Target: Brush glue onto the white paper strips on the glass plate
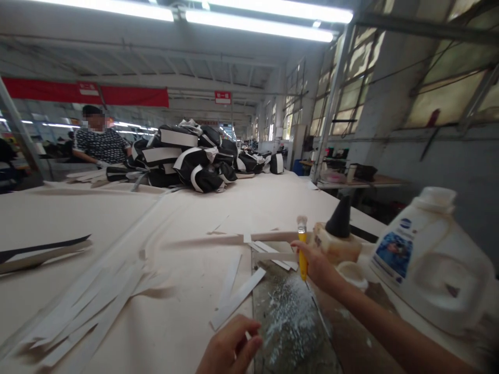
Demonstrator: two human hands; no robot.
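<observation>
My right hand is closed round a paintbrush with a yellow handle. The brush stands nearly upright, its pale bristles and metal collar pointing up. A pale strip reaches left from beside this hand; whether the fingers touch it, I cannot tell. Beneath lies a dark board smeared with white, glue-like flecks. My left hand hovers at the board's left edge, fingers curled but thumb apart, with nothing visible between them. Several white strips lie just beyond it.
A large white jug stands at right, near a block-like container with a black cone and a small white cup. More strips spread at left. Black-and-white sewn pieces are heaped at the back; a person stands behind.
</observation>
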